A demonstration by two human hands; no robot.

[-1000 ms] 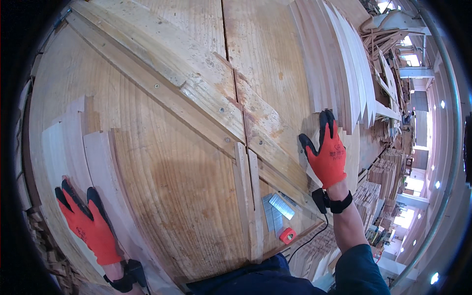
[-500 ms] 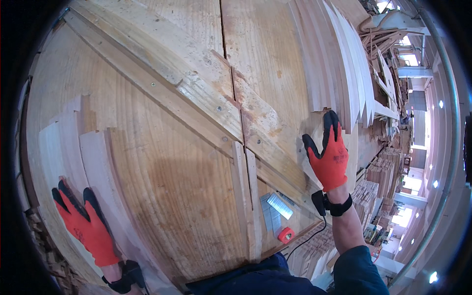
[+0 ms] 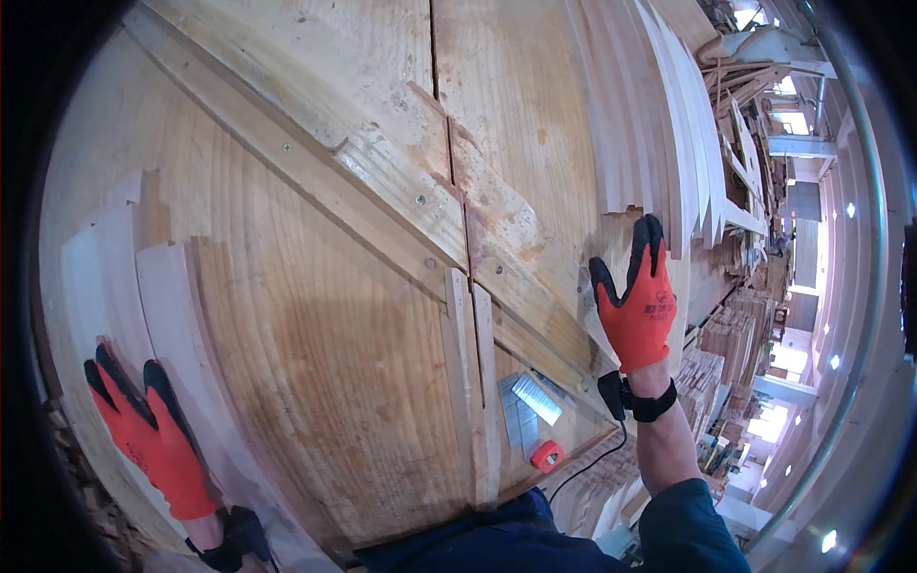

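My left hand [image 3: 153, 435], in a red glove with black fingertips, lies flat with fingers spread on pale wooden strips [image 3: 172, 306] at the left of the wooden worktable [image 3: 315, 382]. Toward the right, my right hand [image 3: 638, 301], gloved the same way, has thumb and fingers apart. Its fingertips reach the near ends of a stack of long pale boards [image 3: 654, 134]; whether they touch is hard to tell. Neither hand grips anything.
A wooden rail [image 3: 315, 158] crosses the worktable diagonally, meeting two short upright strips [image 3: 470, 382]. Near the front edge lie strips of metal staples [image 3: 537, 398] and a red tape measure [image 3: 547, 456]. Beyond the right edge stand stacked timber [image 3: 735, 334] and a metal pipe [image 3: 874, 191].
The view has shifted slightly, so the table and the left hand appear a little farther left. Both hands keep almost the same pose.
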